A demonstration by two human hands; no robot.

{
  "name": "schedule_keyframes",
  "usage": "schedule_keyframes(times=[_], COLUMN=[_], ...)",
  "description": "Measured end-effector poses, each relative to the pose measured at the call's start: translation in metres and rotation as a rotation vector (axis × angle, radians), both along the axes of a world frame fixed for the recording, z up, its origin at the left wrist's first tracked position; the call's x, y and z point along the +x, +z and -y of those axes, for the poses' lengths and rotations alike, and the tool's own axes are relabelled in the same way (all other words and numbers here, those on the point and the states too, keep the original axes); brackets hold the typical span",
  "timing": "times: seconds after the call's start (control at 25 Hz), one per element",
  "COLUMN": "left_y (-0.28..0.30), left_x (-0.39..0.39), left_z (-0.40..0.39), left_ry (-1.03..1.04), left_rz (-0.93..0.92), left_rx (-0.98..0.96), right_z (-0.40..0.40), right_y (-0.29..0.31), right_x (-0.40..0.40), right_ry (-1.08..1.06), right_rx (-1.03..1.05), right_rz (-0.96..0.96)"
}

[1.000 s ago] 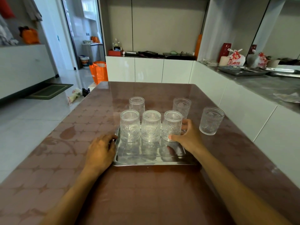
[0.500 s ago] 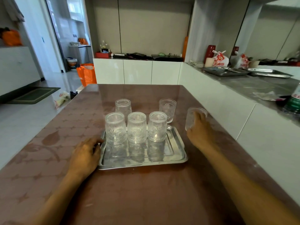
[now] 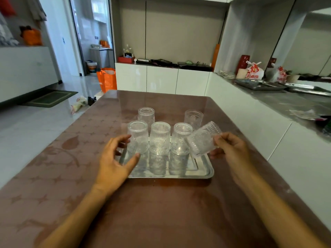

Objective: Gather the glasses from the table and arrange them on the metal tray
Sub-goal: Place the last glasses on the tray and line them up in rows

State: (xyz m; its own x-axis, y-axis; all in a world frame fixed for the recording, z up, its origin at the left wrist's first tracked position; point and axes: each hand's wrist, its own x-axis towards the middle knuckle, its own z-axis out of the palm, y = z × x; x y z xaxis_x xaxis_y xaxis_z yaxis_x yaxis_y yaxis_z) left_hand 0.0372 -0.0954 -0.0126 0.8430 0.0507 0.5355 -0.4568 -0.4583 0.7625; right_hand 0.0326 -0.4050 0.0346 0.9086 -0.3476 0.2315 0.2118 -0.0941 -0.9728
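A metal tray (image 3: 206,173) lies on the brown table (image 3: 161,212). Three ribbed glasses stand upside down in a row along its far side: left (image 3: 138,137), middle (image 3: 160,138), right (image 3: 180,139). My right hand (image 3: 231,149) holds a fourth, beaded glass (image 3: 203,139), tilted on its side in the air over the tray's right edge. My left hand (image 3: 114,161) hovers with fingers spread at the tray's left edge, close to the left glass and holding nothing. Two more glasses stand on the table behind the tray, one upside down (image 3: 146,115) and one upright (image 3: 194,118).
A white counter (image 3: 250,122) runs along the table's right side, with dishes, bags and a dark tray on top. White cabinets (image 3: 161,79) stand beyond the table's far end. An orange bag (image 3: 107,79) sits on the floor to the far left.
My right hand has lifted the beaded glass off the table and carried it left, tilted, to the tray's right edge. My left hand has come off the tray rim and spread its fingers.
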Motion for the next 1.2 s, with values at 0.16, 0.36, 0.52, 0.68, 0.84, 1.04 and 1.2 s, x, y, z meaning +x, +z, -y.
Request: schedule_keyframes(times=[0.16, 0.36, 0.52, 0.68, 0.84, 1.04, 1.2], left_y=[0.020, 0.027, 0.021, 0.009, -0.003, -0.003, -0.005], left_x=[-0.026, -0.022, -0.001, 0.015, 0.023, 0.020, 0.052], left_z=[0.030, 0.015, 0.008, 0.011, 0.011, -0.004, -0.030], left_ry=[-0.375, -0.148, 0.023, 0.007, 0.021, -0.112, -0.015], left_rz=[-0.134, -0.008, -0.144, -0.216, -0.254, -0.361, -0.358], left_rx=[-0.155, -0.329, -0.216, -0.174, -0.200, -0.237, -0.474], right_z=[-0.079, -0.144, -0.134, -0.111, -0.098, -0.098, -0.108], right_y=[0.001, -0.018, -0.025, -0.032, -0.039, -0.040, -0.007], right_x=[-0.020, -0.019, -0.005, -0.003, -0.001, 0.001, 0.027], right_ry=[0.422, 0.497, 0.259, 0.262, 0.319, 0.363, 0.308], right_rx=[0.676, 0.679, -0.026, -0.142, -0.112, -0.144, -0.279], right_rz=[-0.227, -0.378, -0.262, -0.173, -0.246, -0.271, -0.089])
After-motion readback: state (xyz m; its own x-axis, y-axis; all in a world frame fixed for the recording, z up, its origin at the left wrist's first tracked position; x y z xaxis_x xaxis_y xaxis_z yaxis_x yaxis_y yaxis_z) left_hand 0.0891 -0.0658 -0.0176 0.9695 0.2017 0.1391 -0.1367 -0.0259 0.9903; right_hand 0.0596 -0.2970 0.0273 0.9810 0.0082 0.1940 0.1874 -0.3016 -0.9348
